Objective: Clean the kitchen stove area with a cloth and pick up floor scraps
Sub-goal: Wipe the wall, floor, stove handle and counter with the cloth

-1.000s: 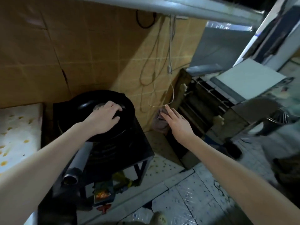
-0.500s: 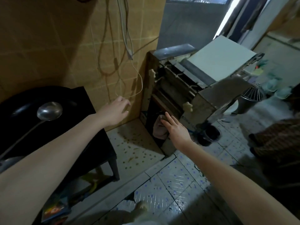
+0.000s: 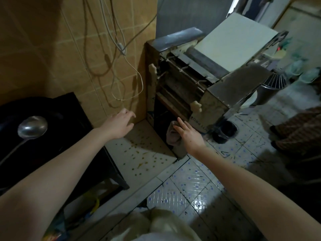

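A: One cloth (image 3: 172, 136) is all I can find. Where does it sit?

B: It hangs in a bunch at the lower left corner of the machine (image 3: 225, 94), against the dark opening there. The right hand (image 3: 188, 135) lies on it with straight fingers. They touch the top fold but are not closed round it.

A: And the left hand (image 3: 119, 125)?

B: It is left of the machine, near the wall (image 3: 52, 58), fingers loosely spread and holding nothing.

A: How will the cloth handle?

B: Soft, limp and light, I'd judge. I cannot tell whether it is damp or greasy. It will sag wherever it isn't gripped, so gather the bunched top in a full fist rather than pinching a corner. Lift it outward in case it is hooked on the machine.

A: The scraps (image 3: 141, 153)?

B: Small yellowish bits lie scattered on the ledge (image 3: 119, 153) left of the machine's foot. They look tiny and light, so that is fingertip work.
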Available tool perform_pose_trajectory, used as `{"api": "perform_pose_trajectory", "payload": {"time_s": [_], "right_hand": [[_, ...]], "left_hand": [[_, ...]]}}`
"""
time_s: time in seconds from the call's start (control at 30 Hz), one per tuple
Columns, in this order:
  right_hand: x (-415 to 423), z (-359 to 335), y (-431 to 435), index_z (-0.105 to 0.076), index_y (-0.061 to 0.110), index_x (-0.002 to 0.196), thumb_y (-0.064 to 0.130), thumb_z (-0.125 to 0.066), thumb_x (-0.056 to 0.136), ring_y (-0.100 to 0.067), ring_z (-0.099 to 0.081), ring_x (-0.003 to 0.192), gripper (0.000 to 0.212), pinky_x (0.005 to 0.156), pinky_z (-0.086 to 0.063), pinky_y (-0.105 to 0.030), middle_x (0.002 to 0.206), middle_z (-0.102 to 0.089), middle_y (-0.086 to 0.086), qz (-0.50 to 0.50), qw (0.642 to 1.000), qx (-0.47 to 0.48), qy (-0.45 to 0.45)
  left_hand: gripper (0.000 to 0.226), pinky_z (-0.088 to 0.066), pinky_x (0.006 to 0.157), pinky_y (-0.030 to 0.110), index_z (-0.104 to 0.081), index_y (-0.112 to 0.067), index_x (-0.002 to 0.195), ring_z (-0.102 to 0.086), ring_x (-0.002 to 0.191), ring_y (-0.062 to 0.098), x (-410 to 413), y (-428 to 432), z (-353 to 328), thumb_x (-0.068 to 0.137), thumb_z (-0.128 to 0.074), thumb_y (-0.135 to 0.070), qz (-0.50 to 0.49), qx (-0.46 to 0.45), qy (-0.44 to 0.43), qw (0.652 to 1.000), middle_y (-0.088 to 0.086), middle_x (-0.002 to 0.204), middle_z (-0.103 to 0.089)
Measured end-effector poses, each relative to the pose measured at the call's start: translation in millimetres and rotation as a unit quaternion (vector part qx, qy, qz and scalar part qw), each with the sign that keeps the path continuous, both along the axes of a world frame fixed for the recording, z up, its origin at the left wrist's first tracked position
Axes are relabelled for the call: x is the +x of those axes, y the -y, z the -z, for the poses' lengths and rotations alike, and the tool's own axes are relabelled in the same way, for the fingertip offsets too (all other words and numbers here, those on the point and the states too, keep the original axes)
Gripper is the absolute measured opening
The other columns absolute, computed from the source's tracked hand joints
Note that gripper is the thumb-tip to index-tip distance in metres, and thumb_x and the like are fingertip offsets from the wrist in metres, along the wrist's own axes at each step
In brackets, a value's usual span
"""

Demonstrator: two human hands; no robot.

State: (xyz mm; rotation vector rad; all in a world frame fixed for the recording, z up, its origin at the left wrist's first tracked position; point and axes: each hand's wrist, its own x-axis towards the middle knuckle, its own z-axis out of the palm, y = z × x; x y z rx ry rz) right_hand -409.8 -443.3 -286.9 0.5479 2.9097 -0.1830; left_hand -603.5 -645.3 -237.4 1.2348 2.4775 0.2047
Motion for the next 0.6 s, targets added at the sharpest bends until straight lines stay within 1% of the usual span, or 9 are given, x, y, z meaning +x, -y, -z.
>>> {"api": "perform_pose_trajectory", "payload": {"time_s": [0.07, 0.2, 0.27, 0.3, 0.37, 0.43, 0.5, 0.6], "right_hand": [[-8.4, 3.9, -1.9, -0.021, 0.023, 0.148, -0.006, -0.050, 0.087, -0.023, -0.009, 0.146, 0.074, 0.110, -0.034, -0.038, 0.160, 0.003, 0.001, 0.009, 1.000, 0.002, -0.010], [-30.6, 0.9, -12.8, -0.024, 0.022, 0.148, -0.006, -0.048, 0.089, -0.024, -0.012, 0.145, 0.070, 0.105, -0.039, -0.038, 0.160, 0.000, 0.000, -0.016, 1.000, 0.004, -0.021], [-42.2, -0.2, -21.8, -0.022, 0.022, 0.149, -0.006, -0.047, 0.089, -0.025, -0.011, 0.145, 0.070, 0.103, -0.040, -0.036, 0.160, 0.001, -0.001, -0.028, 0.999, -0.001, -0.027], [-49.1, -0.2, -28.1, -0.022, 0.022, 0.149, -0.006, -0.046, 0.089, -0.025, -0.011, 0.146, 0.070, 0.102, -0.040, -0.036, 0.160, 0.001, -0.001, -0.037, 0.999, -0.004, -0.029], [-61.2, 3.1, -41.9, -0.023, 0.022, 0.149, -0.007, -0.045, 0.089, -0.024, -0.010, 0.146, 0.070, 0.102, -0.040, -0.036, 0.160, 0.001, -0.001, -0.064, 0.998, -0.014, -0.027], [-72.6, 7.8, -56.8, -0.025, 0.022, 0.148, -0.009, -0.043, 0.088, -0.023, -0.010, 0.146, 0.070, 0.103, -0.040, -0.037, 0.160, 0.000, -0.001, -0.101, 0.994, -0.027, -0.013], [-83.9, 13.9, -73.0, -0.026, 0.022, 0.148, -0.010, -0.042, 0.088, -0.023, -0.010, 0.146, 0.070, 0.104, -0.039, -0.038, 0.160, 0.000, 0.000, -0.142, 0.989, -0.033, -0.002], [-97.9, 22.8, -93.2, -0.026, 0.023, 0.148, -0.012, -0.042, 0.086, -0.024, -0.011, 0.146, 0.072, 0.103, -0.042, -0.038, 0.160, 0.000, 0.000, -0.187, 0.981, -0.039, 0.009]], "left_hand": [[0.035, -0.042, 0.095, 0.039, -0.041, -0.021, 0.132, -0.047, 0.115, 0.025, -4.6, -2.0, 4.9, 0.099, -0.041, -0.033, 0.004, -0.003, -0.002, 1.000, 0.005, 0.136, -0.036], [0.034, -0.043, 0.095, 0.041, -0.042, -0.021, 0.130, -0.047, 0.112, 0.024, -4.5, -5.2, 11.0, 0.099, -0.040, -0.033, -0.014, -0.015, 0.008, 1.000, 0.005, 0.132, -0.038], [0.035, -0.041, 0.093, 0.037, -0.042, -0.020, 0.131, -0.046, 0.113, 0.023, -5.3, -11.8, 13.5, 0.099, -0.040, -0.033, -0.018, -0.020, 0.012, 1.000, 0.005, 0.133, -0.037], [0.035, -0.041, 0.089, 0.033, -0.042, -0.019, 0.132, -0.046, 0.113, 0.022, -7.3, -16.9, 13.5, 0.099, -0.040, -0.032, -0.029, -0.017, 0.017, 0.999, 0.004, 0.134, -0.036], [0.036, -0.039, 0.080, 0.029, -0.042, -0.017, 0.133, -0.046, 0.108, 0.020, -10.8, -27.7, 12.1, 0.100, -0.041, -0.031, -0.063, -0.010, 0.021, 0.998, 0.005, 0.135, -0.036], [0.037, -0.036, 0.074, 0.028, -0.042, -0.018, 0.134, -0.046, 0.102, 0.017, -11.6, -38.3, 14.0, 0.100, -0.042, -0.032, -0.108, 0.000, 0.017, 0.994, 0.004, 0.135, -0.036], [0.037, -0.037, 0.074, 0.029, -0.042, -0.019, 0.133, -0.047, 0.101, 0.018, -8.6, -48.0, 18.0, 0.099, -0.042, -0.033, -0.153, 0.009, 0.012, 0.988, 0.003, 0.133, -0.038], [0.036, -0.046, 0.078, 0.034, -0.042, -0.020, 0.132, -0.050, 0.098, 0.019, -0.3, -61.5, 25.3, 0.099, -0.043, -0.033, -0.207, 0.016, 0.017, 0.978, 0.003, 0.130, -0.040]]}}
